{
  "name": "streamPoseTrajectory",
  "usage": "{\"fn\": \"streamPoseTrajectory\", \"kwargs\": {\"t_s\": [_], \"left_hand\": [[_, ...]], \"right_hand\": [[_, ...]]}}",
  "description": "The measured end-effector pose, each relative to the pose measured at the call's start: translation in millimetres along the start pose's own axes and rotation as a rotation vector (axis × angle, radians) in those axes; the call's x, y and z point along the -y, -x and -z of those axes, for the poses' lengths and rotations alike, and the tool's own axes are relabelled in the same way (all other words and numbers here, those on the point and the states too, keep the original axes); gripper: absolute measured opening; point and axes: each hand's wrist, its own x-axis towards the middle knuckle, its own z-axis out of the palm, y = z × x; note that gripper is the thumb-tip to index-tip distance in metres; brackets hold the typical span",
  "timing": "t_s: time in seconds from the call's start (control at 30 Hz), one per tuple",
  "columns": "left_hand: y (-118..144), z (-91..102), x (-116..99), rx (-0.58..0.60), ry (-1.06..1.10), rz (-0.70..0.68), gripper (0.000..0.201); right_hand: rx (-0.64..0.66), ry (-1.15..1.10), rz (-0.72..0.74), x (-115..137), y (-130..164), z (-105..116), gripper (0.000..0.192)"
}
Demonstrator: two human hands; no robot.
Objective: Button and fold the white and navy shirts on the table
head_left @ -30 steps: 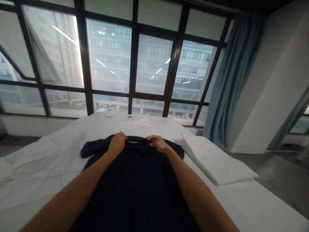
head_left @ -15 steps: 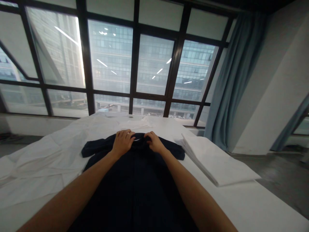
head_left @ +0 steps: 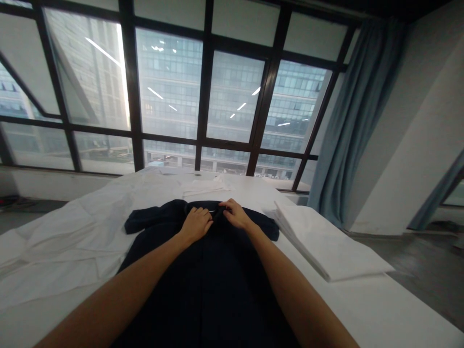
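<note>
Head view: one dark shirt (head_left: 206,280) lies flat on the white surface (head_left: 380,309). Two hands meet at its collar. The left hand (head_left: 197,224) and right hand (head_left: 235,215) each have a grip pinched on the collar.

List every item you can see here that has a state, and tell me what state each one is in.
dark shirt: spread flat on the table, sleeves out
collar: pinched at the middle by both hands
left hand: closed on the collar
right hand: closed on the collar
white folded stack: folded, lying right of the shirt
white cloth: spread out, wrinkled
curtain: drawn to the side
window: shut
</note>
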Motion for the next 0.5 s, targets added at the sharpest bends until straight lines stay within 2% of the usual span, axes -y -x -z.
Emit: {"fn": "streamPoseTrajectory", "kwargs": {"t_s": [0.13,0.3,0.4,0.5], "left_hand": [[1.2,4.6,-5.0,0.055,-0.105,-0.01,0.015],[-2.1,12.2,-2.6,0.038,-0.106,-0.009,0.019],[-10.2,25.8,21.4,-0.04,-0.084,-0.038,0.023],[-17.4,37.7,64.6,-0.147,-0.079,0.022,0.03]], "right_hand": [[0.056,0.258,0.016,5.7,5.4,6.9,0.022],[0.05,0.523,-0.043,20.5,5.7,7.6,0.022],[0.014,0.587,-0.099,17.2,-9.3,11.9,0.027],[-0.02,0.58,-0.174,-2.1,-38.1,16.3,0.027]]}}
